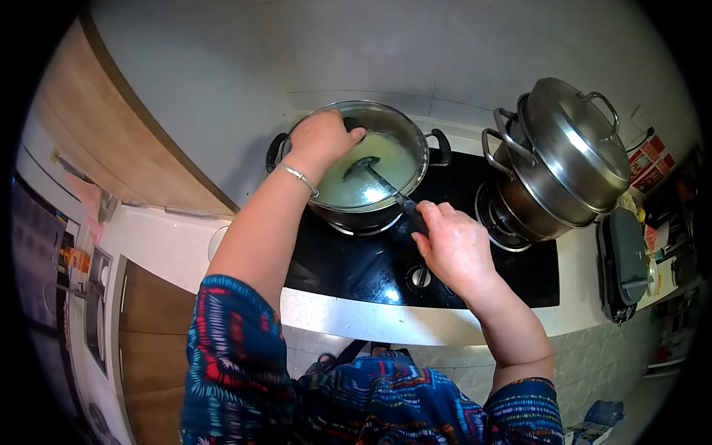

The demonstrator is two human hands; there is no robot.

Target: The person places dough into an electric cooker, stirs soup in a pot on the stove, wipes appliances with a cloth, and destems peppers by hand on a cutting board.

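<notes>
A wide metal pot (356,220) with black side handles sits on the left burner, pale greenish liquid showing inside. Over it is a glass lid (404,122) with a metal rim. My left hand (320,141), a bracelet at its wrist, is closed round the lid's dark knob, which the fingers partly hide. My right hand (454,245) grips the handle of a dark ladle (382,182). The ladle's head is over the pot's middle, seen against the liquid; whether it is under the glass is hard to tell.
A tall lidded metal steamer (552,159) stands on the right burner. Below the pots is the black stovetop (348,271) with a control knob (420,277). A dark appliance (621,259) lies on the right counter. At the far left are a sink (96,304) and wooden cabinets (159,334).
</notes>
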